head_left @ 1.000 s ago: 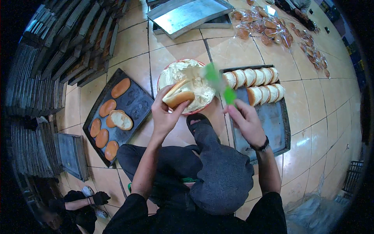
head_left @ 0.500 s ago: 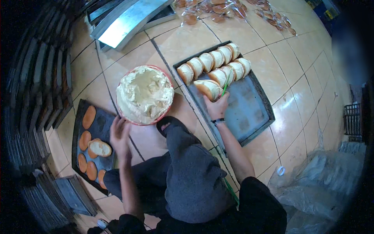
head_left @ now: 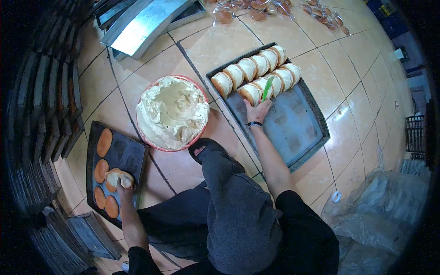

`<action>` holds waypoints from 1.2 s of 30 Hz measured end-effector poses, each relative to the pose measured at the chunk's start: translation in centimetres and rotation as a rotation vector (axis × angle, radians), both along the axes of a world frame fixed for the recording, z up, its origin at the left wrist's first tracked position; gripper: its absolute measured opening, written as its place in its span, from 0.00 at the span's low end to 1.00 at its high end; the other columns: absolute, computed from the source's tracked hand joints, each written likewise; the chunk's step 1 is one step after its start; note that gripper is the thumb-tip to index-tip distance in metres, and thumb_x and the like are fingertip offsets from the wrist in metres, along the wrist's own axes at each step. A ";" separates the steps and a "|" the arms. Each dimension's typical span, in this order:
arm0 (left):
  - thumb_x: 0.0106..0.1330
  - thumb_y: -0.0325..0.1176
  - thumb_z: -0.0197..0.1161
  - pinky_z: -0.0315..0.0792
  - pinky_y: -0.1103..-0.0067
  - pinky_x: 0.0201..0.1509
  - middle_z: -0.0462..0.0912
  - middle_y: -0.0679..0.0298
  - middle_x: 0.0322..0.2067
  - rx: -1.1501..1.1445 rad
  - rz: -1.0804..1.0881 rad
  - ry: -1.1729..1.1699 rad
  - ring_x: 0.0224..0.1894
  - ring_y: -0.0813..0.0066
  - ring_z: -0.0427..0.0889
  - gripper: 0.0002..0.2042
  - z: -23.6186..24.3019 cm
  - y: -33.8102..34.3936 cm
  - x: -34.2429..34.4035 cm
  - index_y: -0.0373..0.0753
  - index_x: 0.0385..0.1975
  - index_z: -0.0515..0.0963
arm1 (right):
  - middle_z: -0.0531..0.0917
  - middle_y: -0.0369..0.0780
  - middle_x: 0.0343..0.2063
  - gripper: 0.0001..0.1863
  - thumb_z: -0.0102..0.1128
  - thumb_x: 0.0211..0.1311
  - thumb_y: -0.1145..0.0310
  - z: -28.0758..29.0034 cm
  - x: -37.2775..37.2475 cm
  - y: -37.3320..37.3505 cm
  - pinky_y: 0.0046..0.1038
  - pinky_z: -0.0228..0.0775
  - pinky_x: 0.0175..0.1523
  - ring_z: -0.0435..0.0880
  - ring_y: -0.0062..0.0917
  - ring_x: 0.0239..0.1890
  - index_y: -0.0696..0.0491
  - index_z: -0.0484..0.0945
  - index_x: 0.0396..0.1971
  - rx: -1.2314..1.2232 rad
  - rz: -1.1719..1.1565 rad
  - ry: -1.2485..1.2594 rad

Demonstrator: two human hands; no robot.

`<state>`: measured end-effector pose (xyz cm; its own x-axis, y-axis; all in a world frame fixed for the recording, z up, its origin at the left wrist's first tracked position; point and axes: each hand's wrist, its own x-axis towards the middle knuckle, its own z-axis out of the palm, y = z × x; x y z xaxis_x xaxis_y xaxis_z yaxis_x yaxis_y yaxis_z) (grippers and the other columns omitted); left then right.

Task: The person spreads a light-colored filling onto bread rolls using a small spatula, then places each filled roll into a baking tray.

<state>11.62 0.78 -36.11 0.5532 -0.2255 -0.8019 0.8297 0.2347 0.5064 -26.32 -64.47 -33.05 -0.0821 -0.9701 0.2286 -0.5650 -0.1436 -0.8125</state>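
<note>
My left hand (head_left: 125, 189) reaches over the dark left tray (head_left: 123, 149), its fingers closed on a bun half (head_left: 114, 176) with its pale cut side up. Whole brown buns (head_left: 104, 142) lie around it. My right hand (head_left: 257, 112) is at the right tray (head_left: 288, 123), holding a narrow green spreader (head_left: 267, 88) that points upward. Its fingers also touch the nearest cream-filled bun (head_left: 250, 94) of the shorter row. Two rows of such buns (head_left: 247, 68) lean together at the tray's far side. Between the trays stands a red-rimmed tub (head_left: 204, 130) heaped with pale cream (head_left: 156, 114).
Metal pans (head_left: 146, 27) are piled at the far left, and stacks of dark trays (head_left: 41, 101) line the left side. Bagged brown buns (head_left: 256, 9) lie at the far edge. Clear plastic sheeting (head_left: 376, 211) is heaped at right. My bent leg (head_left: 238, 197) lies between the trays.
My left hand has moved from beside the tub down to the bun half on the left tray. The bun by my right hand now sits against the shorter row.
</note>
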 end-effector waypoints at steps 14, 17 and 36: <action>0.68 0.38 0.58 0.71 0.66 0.29 0.79 0.61 0.30 -0.033 0.471 0.029 0.23 0.69 0.73 0.10 -2.9 -5.5 4.7 0.41 0.43 0.73 | 0.60 0.29 0.11 0.29 0.67 0.62 0.61 11.7 -7.3 5.6 0.24 0.48 0.19 0.55 0.16 0.15 0.47 0.54 0.12 0.183 0.185 -0.225; 0.68 0.38 0.58 0.74 0.66 0.29 0.80 0.62 0.31 0.095 0.610 0.108 0.24 0.66 0.76 0.09 -2.9 -5.6 3.5 0.42 0.42 0.74 | 0.60 0.29 0.11 0.28 0.67 0.61 0.62 13.6 -6.1 6.7 0.22 0.47 0.16 0.55 0.15 0.12 0.47 0.54 0.13 0.197 0.233 -0.282; 0.62 0.27 0.64 0.73 0.88 0.29 0.83 0.63 0.37 -0.074 -0.383 -0.858 0.32 0.86 0.80 0.18 39.4 -24.2 -13.0 0.32 0.51 0.71 | 0.85 0.39 0.30 0.19 0.66 0.59 0.66 34.2 14.3 18.6 0.21 0.74 0.35 0.83 0.18 0.31 0.60 0.79 0.48 0.600 1.488 -0.318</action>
<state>-1.35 -23.45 3.26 0.8259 -0.5482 -0.1315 0.2078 0.0793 0.9749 -12.06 -45.83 1.15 0.9847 -0.1715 -0.0310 -0.0343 -0.0160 -0.9993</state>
